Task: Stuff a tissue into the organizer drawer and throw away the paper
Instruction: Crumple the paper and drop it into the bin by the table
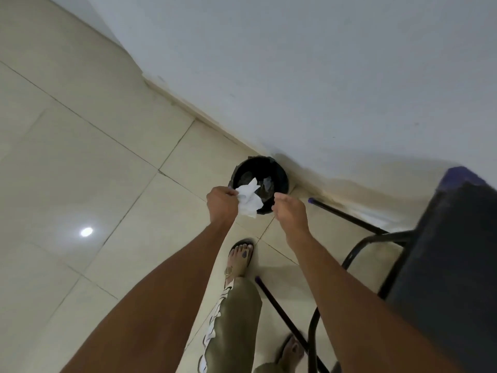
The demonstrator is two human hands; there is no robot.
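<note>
Standing over a small round black waste bin (260, 184) lined with a dark plastic bag, the person stretches both bare arms down toward it. The left hand (222, 203) is clenched around a crumpled white sheet of paper (248, 197), which sticks out past the knuckles and hangs over the bin's near rim. Just right of that paper, the right hand (289, 211) hovers apart from it, fingers curled loosely inward and holding nothing. Beyond both sets of fingertips, more pale scraps lie inside the bin. Below the wrists, a foot in a dark sandal (240, 255) rests on the glossy cream floor tiles (80, 170). A black metal-framed chair (443, 265) stands to the right of the right hand. No writing or label is legible anywhere.
</note>
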